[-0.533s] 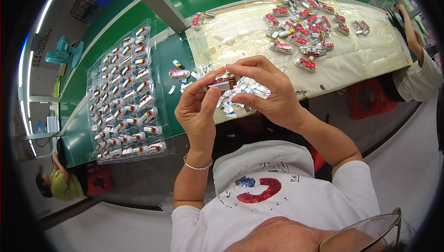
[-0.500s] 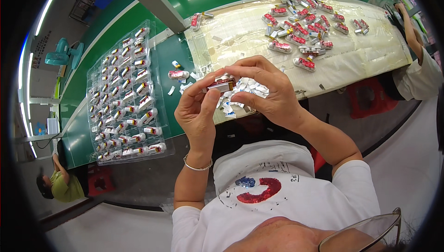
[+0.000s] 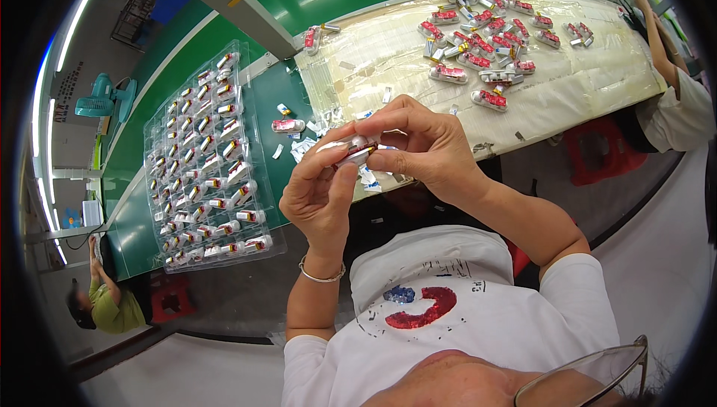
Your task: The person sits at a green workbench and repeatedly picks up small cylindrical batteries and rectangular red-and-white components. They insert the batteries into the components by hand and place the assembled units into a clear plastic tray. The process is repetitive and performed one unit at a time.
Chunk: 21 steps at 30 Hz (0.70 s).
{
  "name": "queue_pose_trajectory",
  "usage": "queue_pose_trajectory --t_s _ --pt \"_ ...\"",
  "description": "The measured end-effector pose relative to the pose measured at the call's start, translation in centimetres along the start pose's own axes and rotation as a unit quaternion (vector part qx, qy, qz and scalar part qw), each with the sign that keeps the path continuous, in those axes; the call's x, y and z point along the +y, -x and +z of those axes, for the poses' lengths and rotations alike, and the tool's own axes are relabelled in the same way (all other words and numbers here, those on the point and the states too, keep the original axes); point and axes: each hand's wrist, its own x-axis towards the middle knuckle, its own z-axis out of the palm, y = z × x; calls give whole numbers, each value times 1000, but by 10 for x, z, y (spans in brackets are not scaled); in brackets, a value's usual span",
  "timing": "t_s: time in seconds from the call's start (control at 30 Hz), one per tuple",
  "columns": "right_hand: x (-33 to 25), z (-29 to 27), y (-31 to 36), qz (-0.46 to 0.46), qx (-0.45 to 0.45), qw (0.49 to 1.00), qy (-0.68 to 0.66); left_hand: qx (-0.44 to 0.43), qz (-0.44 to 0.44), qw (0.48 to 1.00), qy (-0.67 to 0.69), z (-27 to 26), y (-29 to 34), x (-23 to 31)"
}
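Observation:
In front of my chest I hold a small red-and-white device point(image 3: 358, 154) with a silver strip along its side. My left hand point(image 3: 317, 194) pinches it from the left between thumb and fingers. From the right, my right hand point(image 3: 437, 149) closes on its end with thumb and forefinger, which partly cover it. Below and behind the hands lie many small white-and-blue paper scraps point(image 3: 301, 150). Just left of them, on the green table, sits one loose red-and-white piece point(image 3: 288, 126) of similar look.
On the left a clear plastic tray point(image 3: 259, 187) holds rows of similar pieces. A pile of red-and-white pieces point(image 3: 482, 52) lies on the taped cream mat point(image 3: 590, 82) at far right. A metal post point(image 3: 239, 5) rises at the back. Co-workers sit at both sides, near red stools point(image 3: 609, 151).
My right thumb and forefinger, spread apart before, have closed on the end of the device. The device has turned slightly in my left hand. The view has shifted a little.

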Motion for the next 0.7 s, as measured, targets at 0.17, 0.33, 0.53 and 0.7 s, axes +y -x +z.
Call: queue_pose_trajectory --t_s 0.17,0.33,0.53,0.7 --pt "3 1 1 25 25 999 -2 -4 -8 1000 -27 -1 0 2" --pt "13 3 -6 46 44 998 -2 54 -83 995 -12 -6 -2 -4" --pt "24 -5 -23 133 34 990 18 156 -243 951 114 -15 -9 -13" --pt "19 -7 -21 160 17 987 0 152 -291 931 161 -23 -12 -11"
